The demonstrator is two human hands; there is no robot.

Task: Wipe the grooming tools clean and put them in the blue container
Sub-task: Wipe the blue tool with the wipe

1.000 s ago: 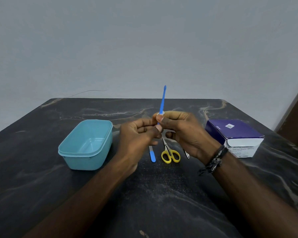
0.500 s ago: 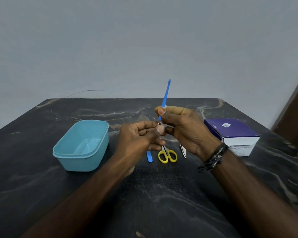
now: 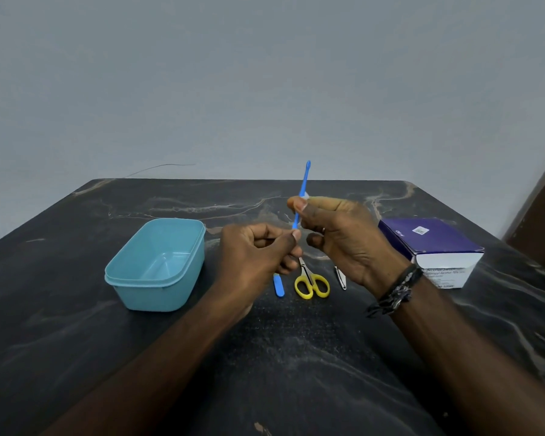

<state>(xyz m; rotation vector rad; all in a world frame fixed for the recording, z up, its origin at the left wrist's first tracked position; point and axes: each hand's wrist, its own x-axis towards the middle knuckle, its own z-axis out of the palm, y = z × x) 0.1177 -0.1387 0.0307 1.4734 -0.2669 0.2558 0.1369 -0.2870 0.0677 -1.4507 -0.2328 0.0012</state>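
A thin blue grooming stick stands nearly upright above the table's middle. My left hand pinches its lower end. My right hand pinches the stick higher up through a small white wipe that barely shows at the fingertips. On the table below lie a second blue tool, yellow-handled scissors and a small metal nail clipper, all partly hidden by my hands. The empty blue container sits to the left of my left hand.
A purple and white box of alcohol swabs stands at the right on the dark marbled table. A grey wall rises behind the far edge. A brown surface shows at the far right.
My right hand has slid up the blue stick with the wipe, then a little down again. The stick has tilted slightly. My left hand has kept hold of the lower end.
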